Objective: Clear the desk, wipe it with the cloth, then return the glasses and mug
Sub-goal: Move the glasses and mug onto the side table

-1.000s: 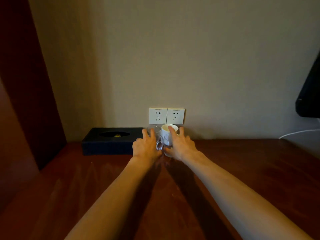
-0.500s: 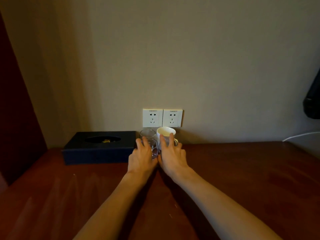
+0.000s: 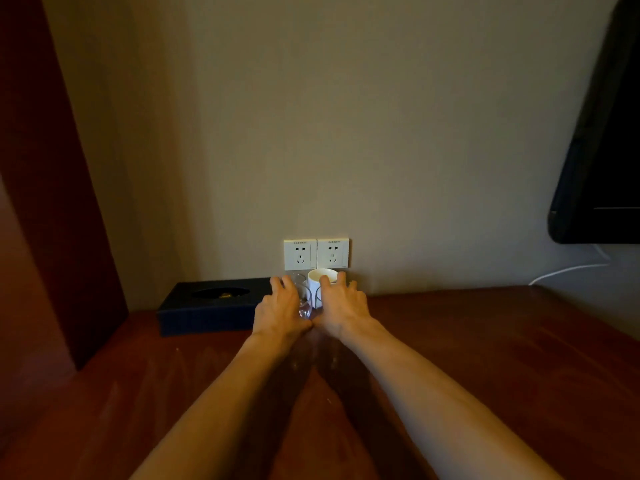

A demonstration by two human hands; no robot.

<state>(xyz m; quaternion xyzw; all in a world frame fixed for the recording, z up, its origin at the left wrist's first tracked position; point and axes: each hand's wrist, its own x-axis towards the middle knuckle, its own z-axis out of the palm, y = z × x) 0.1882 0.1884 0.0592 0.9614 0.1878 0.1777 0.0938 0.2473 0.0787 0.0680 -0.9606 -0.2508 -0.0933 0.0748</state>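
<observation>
A white mug (image 3: 320,277) stands at the back of the dark wooden desk (image 3: 485,358), right under two wall sockets (image 3: 316,253). Clear glasses (image 3: 304,301) stand to its left, partly hidden by my hands. My left hand (image 3: 280,308) rests against the left side of the glasses with its fingers nearly straight. My right hand (image 3: 341,304) lies against the front of the mug, fingertips at its rim. My thumbs meet in front of the glasses. No cloth is in view.
A dark tissue box (image 3: 211,304) sits against the wall just left of my left hand. A dark wooden panel (image 3: 52,202) borders the desk on the left. A black screen (image 3: 602,150) hangs at upper right with a white cable (image 3: 568,270) below it.
My hands have drawn closer together around the mug and glasses, and my right fingertips now reach the mug's rim. The mug and glasses stay below the sockets.
</observation>
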